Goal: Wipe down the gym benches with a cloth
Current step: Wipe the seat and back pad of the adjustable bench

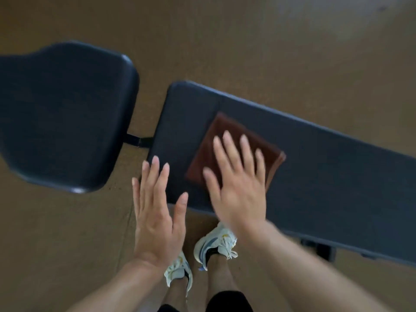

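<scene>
Cloth (216, 145): soft, light, folded; lies under right hand (238, 190) fingers (231, 152), straight, pressing flat.
Left hand (155, 217): fingers straight, holding nothing.
Bench (326, 167): smooth padding; cloth likely slides.

One view only, from the head, looking almost straight down and close over both hands. It faces the long bench pad (315, 167), with the floor (247, 41) filling the upper frame.

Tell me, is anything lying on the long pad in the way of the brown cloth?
Nothing visible does. The right hand presses flat on the brown cloth, and the long bench pad is bare on both sides of it.
</scene>
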Demonstrator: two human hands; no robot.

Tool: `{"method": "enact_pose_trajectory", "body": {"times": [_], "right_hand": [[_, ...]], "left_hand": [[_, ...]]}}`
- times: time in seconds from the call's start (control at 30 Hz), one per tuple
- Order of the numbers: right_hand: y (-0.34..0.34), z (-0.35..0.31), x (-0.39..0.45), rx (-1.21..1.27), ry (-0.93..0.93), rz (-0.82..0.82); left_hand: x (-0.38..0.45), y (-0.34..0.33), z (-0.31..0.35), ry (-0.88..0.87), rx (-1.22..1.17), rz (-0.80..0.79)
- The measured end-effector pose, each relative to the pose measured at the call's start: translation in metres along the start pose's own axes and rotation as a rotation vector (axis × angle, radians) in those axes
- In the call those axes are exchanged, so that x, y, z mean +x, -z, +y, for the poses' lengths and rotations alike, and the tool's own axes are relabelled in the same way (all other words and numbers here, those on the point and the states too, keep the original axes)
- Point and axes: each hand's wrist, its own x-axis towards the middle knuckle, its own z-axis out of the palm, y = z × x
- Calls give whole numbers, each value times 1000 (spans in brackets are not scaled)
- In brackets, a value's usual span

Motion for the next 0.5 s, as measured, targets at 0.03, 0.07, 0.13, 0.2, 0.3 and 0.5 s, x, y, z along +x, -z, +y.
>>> {"method": "enact_pose_trajectory", "body": {"times": [0.03, 0.07, 0.13, 0.2, 0.3, 0.5], "right_hand": [[-1, -8, -31, 8, 50, -44], [-1, -12, -52, 14, 96, -78], [0, -10, -58, -7, 178, -113], [4, -4, -27, -43, 235, -111], [6, -7, 54, -63, 231, -41], [8, -33, 156, 12, 41, -96]], "left_hand": [[-5, 7, -2, 14, 5, -14], [-9, 14, -3, 22, 8, -28], [-16, 27, -7, 39, 10, -52], [-19, 35, -14, 47, 11, -66], [-14, 35, -31, 61, -19, -52], [12, 10, -37, 169, -219, 35]]}}
